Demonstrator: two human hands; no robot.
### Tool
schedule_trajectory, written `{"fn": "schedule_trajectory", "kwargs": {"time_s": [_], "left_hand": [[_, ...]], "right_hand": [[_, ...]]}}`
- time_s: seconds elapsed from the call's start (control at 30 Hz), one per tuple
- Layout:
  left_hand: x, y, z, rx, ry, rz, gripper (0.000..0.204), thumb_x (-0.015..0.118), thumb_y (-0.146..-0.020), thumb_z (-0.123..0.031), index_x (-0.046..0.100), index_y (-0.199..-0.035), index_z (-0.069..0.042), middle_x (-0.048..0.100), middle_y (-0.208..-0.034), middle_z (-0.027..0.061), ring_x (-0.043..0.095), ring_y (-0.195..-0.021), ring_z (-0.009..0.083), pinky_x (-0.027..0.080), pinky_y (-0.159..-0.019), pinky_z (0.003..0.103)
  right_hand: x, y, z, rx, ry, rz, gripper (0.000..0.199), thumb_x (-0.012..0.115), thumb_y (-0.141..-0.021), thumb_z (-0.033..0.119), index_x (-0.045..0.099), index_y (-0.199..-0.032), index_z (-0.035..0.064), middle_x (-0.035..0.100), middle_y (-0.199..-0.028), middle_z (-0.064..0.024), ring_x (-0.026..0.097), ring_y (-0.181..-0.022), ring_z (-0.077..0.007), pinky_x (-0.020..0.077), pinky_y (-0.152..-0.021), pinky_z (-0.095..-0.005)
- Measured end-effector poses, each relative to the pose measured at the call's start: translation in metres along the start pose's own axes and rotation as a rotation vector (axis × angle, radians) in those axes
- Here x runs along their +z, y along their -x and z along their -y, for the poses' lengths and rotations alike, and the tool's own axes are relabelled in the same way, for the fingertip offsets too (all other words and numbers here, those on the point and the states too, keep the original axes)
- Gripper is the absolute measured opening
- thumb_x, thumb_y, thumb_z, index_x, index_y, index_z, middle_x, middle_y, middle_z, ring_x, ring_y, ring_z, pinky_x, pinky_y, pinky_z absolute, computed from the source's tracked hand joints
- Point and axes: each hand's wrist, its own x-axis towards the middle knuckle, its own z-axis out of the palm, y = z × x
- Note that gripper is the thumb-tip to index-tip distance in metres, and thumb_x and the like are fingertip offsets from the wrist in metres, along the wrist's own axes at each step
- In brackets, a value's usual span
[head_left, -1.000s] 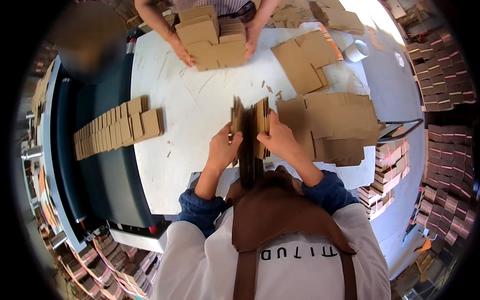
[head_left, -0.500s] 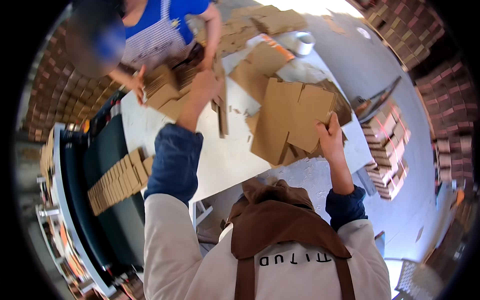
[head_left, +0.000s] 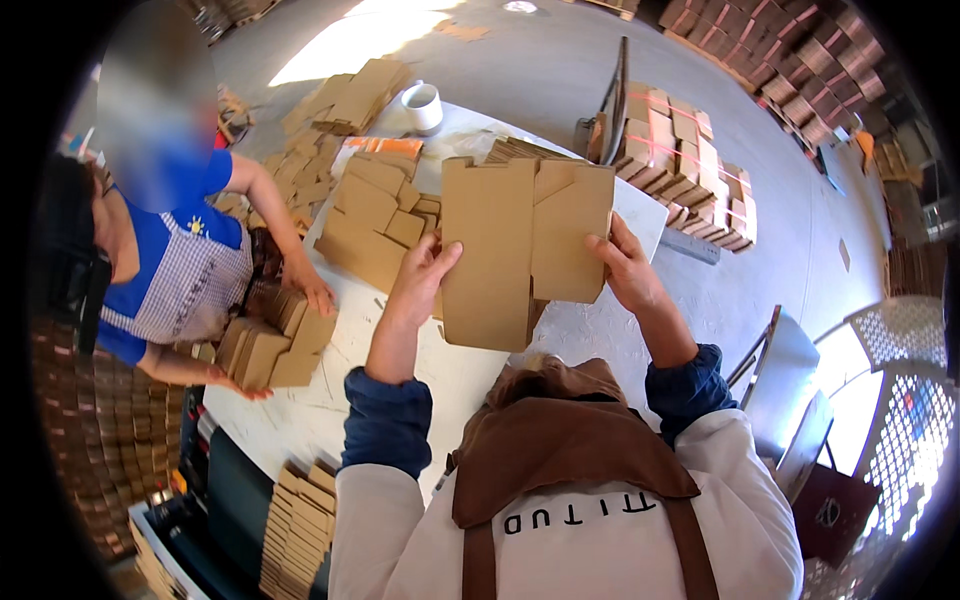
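Between my two hands is a flat brown cardboard box blank (head_left: pixel 490 250), raised over the white table. My left hand (head_left: pixel 420 275) grips its left edge, thumb on the face and fingers behind. On the opposite side, my right hand (head_left: pixel 630 265) pinches the right edge the same way. Behind the held blank, a stack of cardboard (head_left: pixel 520 150) partly shows. More flat cardboard pieces (head_left: pixel 370 215) lie on the table just left of it.
A co-worker in a blue shirt and checked apron holds a bundle of folded cardboard (head_left: pixel 290 345) at the table's left. A white mug (head_left: pixel 422 106) stands at the far edge of the table (head_left: pixel 300 425). Strapped cardboard bundles (head_left: pixel 680 150) are stacked beyond its right side.
My left hand has come back from the co-worker's bundle and taken the left edge of a cardboard blank. My right hand now holds that blank's right edge. The view has turned right.
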Motion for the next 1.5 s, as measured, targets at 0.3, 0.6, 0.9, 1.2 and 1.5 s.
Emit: {"fn": "schedule_trajectory", "kwargs": {"time_s": [0.3,0.6,0.9,1.2,1.5], "left_hand": [[0.003,-0.011,0.021,0.275,0.015,0.214,0.028,0.062,-0.094,-0.009,0.055,-0.120,-0.002,0.061,-0.116,0.0045,0.055,-0.105,0.0111,0.042,-0.093,0.027],[0.124,-0.004,0.024,0.415,-0.073,0.481,0.026,0.056,-0.097,-0.009,0.053,-0.122,-0.003,0.061,-0.115,0.0034,0.054,-0.106,0.0113,0.041,-0.095,0.027],[0.338,0.119,0.032,0.032,-0.026,1.073,0.039,0.055,-0.098,-0.018,0.048,-0.131,0.003,0.057,-0.123,0.0065,0.052,-0.113,0.0129,0.039,-0.099,0.028],[0.497,0.265,0.091,-0.091,-0.120,1.440,0.063,0.065,-0.092,-0.023,0.033,-0.142,-0.002,0.043,-0.134,0.0098,0.043,-0.125,0.0202,0.045,-0.092,0.033],[0.550,0.186,0.151,-0.197,-0.471,1.515,0.041,0.054,-0.097,-0.016,0.045,-0.135,-0.002,0.062,-0.113,0.0059,0.058,-0.100,0.0112,0.048,-0.087,0.027]], "right_hand": [[0.013,0.067,0.045,-0.319,0.710,-0.001,0.036,0.059,-0.091,0.003,0.053,-0.127,0.0035,0.060,-0.122,-0.0070,0.055,-0.109,-0.0136,0.0431,-0.096,-0.0296],[-0.022,0.199,0.058,-0.257,0.756,-0.359,0.034,0.060,-0.092,0.004,0.053,-0.124,0.0019,0.066,-0.106,-0.0069,0.059,-0.095,-0.0128,0.0462,-0.086,-0.0280],[-0.120,0.422,-0.023,-0.252,-0.304,-0.777,0.049,0.052,-0.100,0.025,0.036,-0.144,0.0121,0.056,-0.125,-0.0023,0.056,-0.111,-0.0132,0.0474,-0.091,-0.0326],[-0.151,0.527,-0.105,-0.592,-0.663,-0.765,0.060,0.054,-0.094,0.044,0.038,-0.142,0.0111,0.051,-0.134,-0.0155,0.051,-0.123,-0.0294,0.0446,-0.101,-0.0463],[-0.166,0.570,-0.154,-0.541,-0.823,-1.206,0.053,0.053,-0.098,0.031,0.036,-0.145,0.0106,0.050,-0.139,-0.0068,0.050,-0.126,-0.0214,0.0415,-0.105,-0.0415]]}}
